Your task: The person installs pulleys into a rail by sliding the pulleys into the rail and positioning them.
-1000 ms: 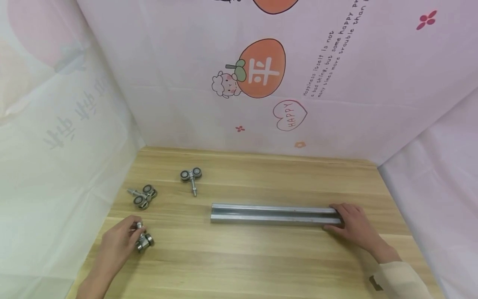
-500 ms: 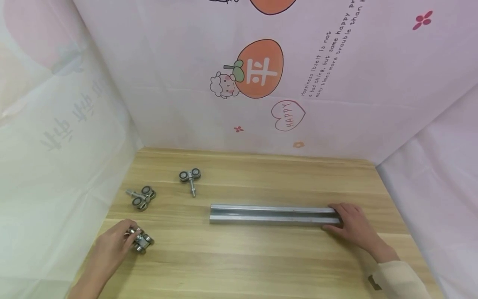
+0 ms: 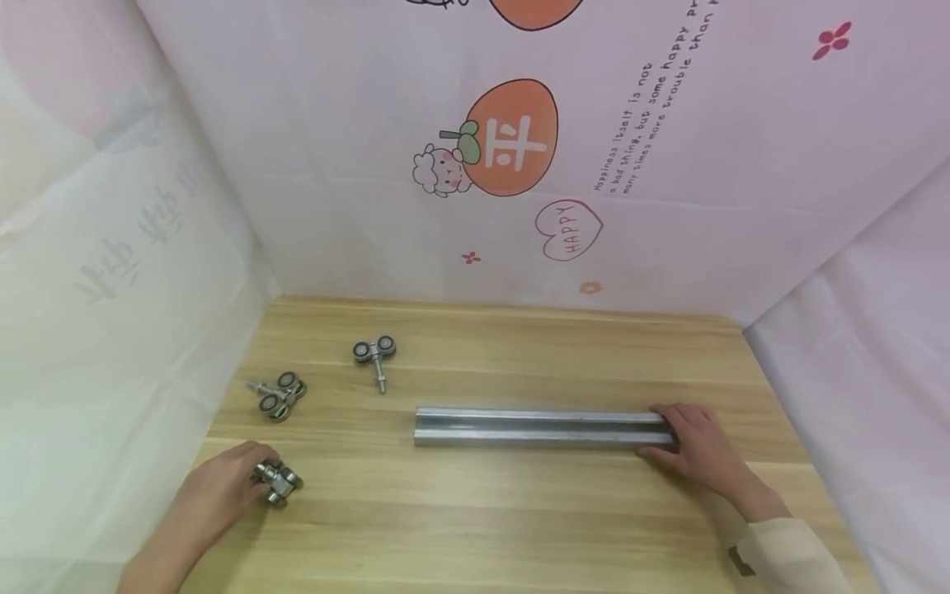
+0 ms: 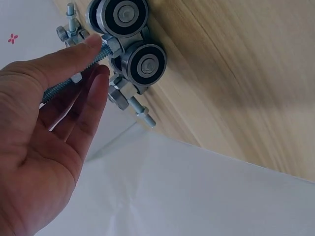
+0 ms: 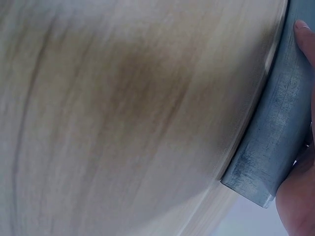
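Left hand [image 3: 220, 488]: fingers [image 4: 93, 105] pinched the threaded stem [image 4: 57, 91] of a roller [image 3: 280, 483] at near left of the tabletop [image 3: 482, 520]. Right hand [image 3: 701, 450] gripped the right end of the metal rail [image 3: 534, 427], thumb on its near side. Second roller [image 3: 282, 398] lay just beyond; third roller [image 3: 374, 353], farther right.
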`<state>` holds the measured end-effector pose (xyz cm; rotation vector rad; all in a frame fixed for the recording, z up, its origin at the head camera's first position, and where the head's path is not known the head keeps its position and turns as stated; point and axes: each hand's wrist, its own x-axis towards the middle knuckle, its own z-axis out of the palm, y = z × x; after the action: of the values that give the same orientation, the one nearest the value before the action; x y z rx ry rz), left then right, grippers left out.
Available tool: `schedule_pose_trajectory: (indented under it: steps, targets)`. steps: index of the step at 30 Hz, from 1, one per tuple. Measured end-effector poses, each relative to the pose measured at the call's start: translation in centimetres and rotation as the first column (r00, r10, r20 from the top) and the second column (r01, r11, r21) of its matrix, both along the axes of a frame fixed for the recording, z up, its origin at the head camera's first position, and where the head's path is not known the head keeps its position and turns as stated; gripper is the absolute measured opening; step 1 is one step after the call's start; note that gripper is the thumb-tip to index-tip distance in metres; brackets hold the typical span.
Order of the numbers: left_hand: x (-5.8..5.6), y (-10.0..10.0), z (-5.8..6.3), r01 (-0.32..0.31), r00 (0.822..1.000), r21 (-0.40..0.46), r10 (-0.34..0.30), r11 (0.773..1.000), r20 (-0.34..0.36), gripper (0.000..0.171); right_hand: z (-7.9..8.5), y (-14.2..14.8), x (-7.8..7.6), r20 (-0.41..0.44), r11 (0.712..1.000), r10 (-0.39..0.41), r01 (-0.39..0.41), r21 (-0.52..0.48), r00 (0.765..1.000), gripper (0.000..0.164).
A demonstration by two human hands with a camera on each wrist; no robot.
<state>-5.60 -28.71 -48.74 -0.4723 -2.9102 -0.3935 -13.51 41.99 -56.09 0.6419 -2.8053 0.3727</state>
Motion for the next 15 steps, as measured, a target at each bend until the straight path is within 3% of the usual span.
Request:
schedule_pose_trajectory:
  steps: [6,15]
  targets:
    - [-0.31,0.13,0.49,-0.02,0.991,-0.042,0.025,0.999,0.129,0.032,0.23,-0.2,0.02,-0.005,1.0,0.001,-0.001,-0.008,1.0,0.076]
    - [-0.88,0.23,0.81,0.028,0.989,-0.102,-0.013,0.994,0.146,0.027,0.35,-0.25,0.17,-0.003,1.0,0.003,-0.003,-0.009,1.0,0.075]
